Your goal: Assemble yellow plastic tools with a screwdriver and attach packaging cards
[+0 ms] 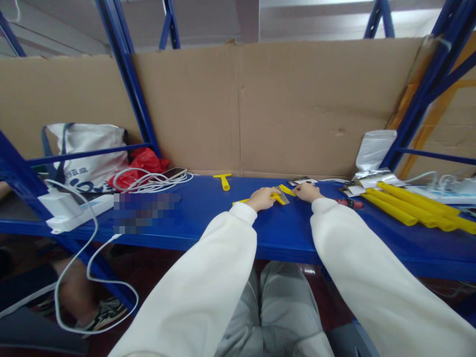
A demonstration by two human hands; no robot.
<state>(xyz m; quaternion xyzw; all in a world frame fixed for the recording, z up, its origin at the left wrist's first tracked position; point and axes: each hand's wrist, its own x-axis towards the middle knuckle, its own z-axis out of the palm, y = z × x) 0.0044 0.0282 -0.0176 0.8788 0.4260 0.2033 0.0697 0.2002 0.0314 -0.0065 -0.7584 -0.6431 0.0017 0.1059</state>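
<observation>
My left hand [262,198] is closed around a yellow scraper [277,198], low over the blue shelf. A flat metal blade [284,197] shows at the scraper's head, and its yellow handle sticks out on the left of the hand. Close by on the right, my right hand [307,192] has its fingers curled in, their tips at the end of a small yellow plastic strip [287,190] beside the blade. Behind that hand lie small dark and silvery pieces [300,181]. A red and black tool [349,203] lies right of my right wrist.
A yellow T-shaped piece [223,181] lies at the back. Several yellow tubes [416,206] and silvery packets [375,178] are on the right. White cables [148,181], a power strip [84,213] and a cloth bag [89,153] occupy the left. Cardboard [290,104] walls the back.
</observation>
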